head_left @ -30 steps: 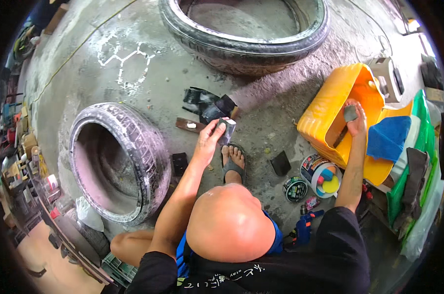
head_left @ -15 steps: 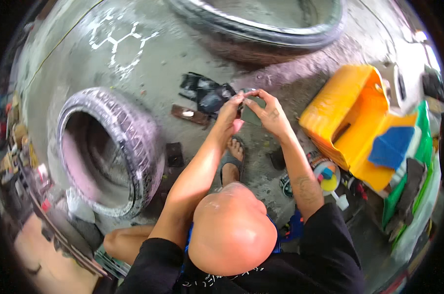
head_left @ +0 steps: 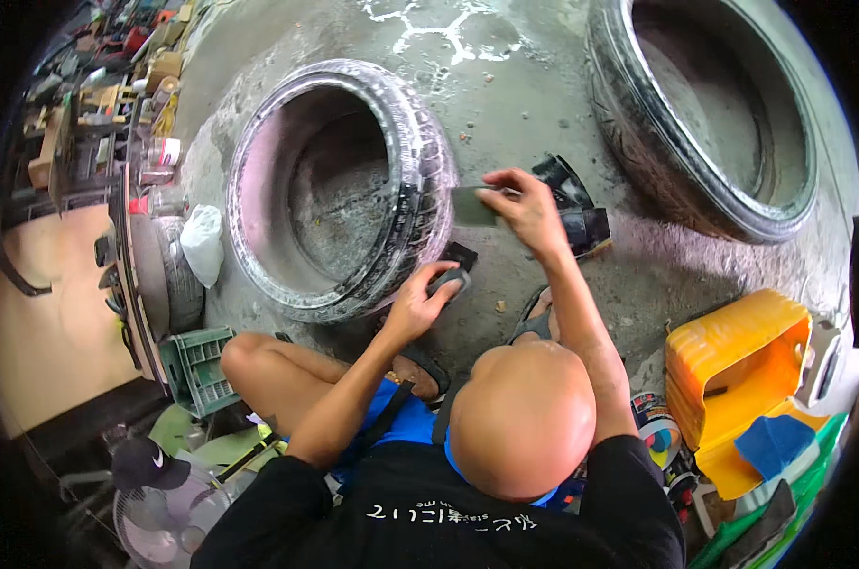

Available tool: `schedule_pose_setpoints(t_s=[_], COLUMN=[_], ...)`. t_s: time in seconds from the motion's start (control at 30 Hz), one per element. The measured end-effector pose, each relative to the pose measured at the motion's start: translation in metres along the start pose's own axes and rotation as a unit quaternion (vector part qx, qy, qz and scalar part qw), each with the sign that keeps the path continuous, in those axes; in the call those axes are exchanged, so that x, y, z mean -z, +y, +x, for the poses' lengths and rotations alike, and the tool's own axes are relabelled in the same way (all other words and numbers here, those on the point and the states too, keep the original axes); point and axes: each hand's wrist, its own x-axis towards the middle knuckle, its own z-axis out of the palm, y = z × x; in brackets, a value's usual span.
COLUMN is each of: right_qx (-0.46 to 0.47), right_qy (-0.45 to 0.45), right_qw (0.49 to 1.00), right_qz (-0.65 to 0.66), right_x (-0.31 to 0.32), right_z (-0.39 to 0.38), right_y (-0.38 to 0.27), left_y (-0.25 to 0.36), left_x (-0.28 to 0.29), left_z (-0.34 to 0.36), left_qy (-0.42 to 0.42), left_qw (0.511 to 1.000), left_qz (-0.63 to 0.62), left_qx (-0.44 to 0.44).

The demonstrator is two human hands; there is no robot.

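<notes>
My left hand is closed on a small dark rounded piece, whose exact kind I cannot make out. A black block-like piece lies just beyond it. My right hand pinches a flat, thin, grey-green rectangular plate by its right end. The plate's left end is close to the dusty tread of a tyre on the left; whether they touch I cannot tell. Behind the right wrist lie black moulded pieces on the floor.
A second large tyre lies at the far right. To the right stands a cut yellow plastic container with a blue cloth on it. A green crate, a white bag and a fan are on the left.
My hands were together over the black pieces and are now apart. The view has shifted left, toward the nearer tyre. The plate stays in my right hand; the dark rounded piece now shows in my left.
</notes>
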Motion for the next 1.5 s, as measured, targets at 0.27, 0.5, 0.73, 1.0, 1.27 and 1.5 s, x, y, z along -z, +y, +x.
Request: schedule_pose_setpoints(t_s=[0.27, 0.5, 0.73, 1.0, 1.27, 1.5], right_qx=[0.205, 0.106, 0.03, -0.144, -0.309, -0.056], right_qy=[-0.05, -0.067, 0.005, -0.047, -0.133, -0.367], right_qw=[0.925, 0.969, 0.975, 0.983, 0.94, 0.714], right_qz=[-0.315, -0.211, -0.219, -0.107, 0.061, -0.593], right_x=[-0.084, -0.065, 0.022, 0.048, 0.058, 0.057], right_z=[0.06, 0.05, -0.102, -0.306, -0.311, -0.227], right_y=[0.01, -0.013, -0.044, -0.011, 0.063, -0.037], left_y=[0.001, -0.059, -0.069, -0.056, -0.024, -0.195], left_x=[0.06, 0.076, 0.069, 0.089, 0.168, 0.033], left_z=[-0.072, -0.065, -0.071, -0.115, -0.315, -0.454], left_qy=[0.273, 0.314, 0.274, 0.353, 0.522, 0.509], left_qw=[0.939, 0.912, 0.936, 0.921, 0.836, 0.779], left_qz=[0.166, 0.254, 0.206, 0.125, 0.021, -0.335], left_qx=[-0.128, -0.072, -0.081, -0.104, -0.17, 0.145])
